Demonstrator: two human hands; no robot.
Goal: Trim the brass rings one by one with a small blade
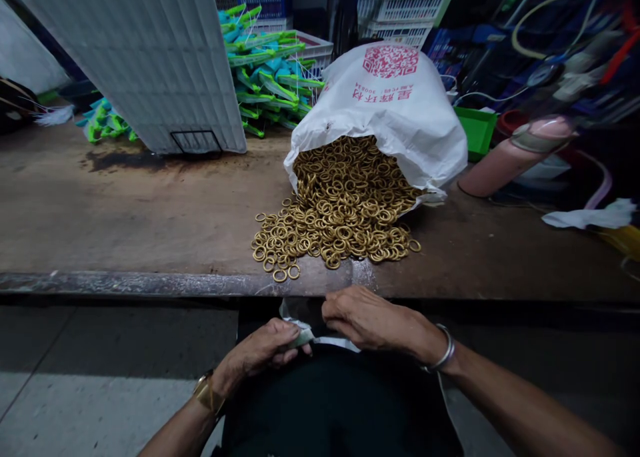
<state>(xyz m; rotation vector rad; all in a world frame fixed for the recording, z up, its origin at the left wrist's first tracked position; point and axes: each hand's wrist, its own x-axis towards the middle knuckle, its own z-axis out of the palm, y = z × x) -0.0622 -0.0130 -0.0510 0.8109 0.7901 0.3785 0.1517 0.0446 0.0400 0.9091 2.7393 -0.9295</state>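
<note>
My left hand (273, 345) is closed, thumb on top, pinching a pale whitish strip (304, 337) low in front of my dark clothing, below the table edge. Another white stretch of this thin material runs right, under my right hand (373, 320). That hand's fingers are curled down; whatever they grip is hidden behind the knuckles. Some thin, clear-looking sheet shows between the hands, its kind unclear. Just beyond my hands, a pile of brass-coloured rings (345, 227) spills onto the table from a white sack (395, 110) with red print. Neither hand touches the rings.
The wooden table (150, 230) ends just beyond my hands. A white ribbed panel (170, 63) stands on its left, with green and blue plastic pieces (275, 70) behind. Right of the sack are a green tray (474, 131) and a pink cylinder (515, 157).
</note>
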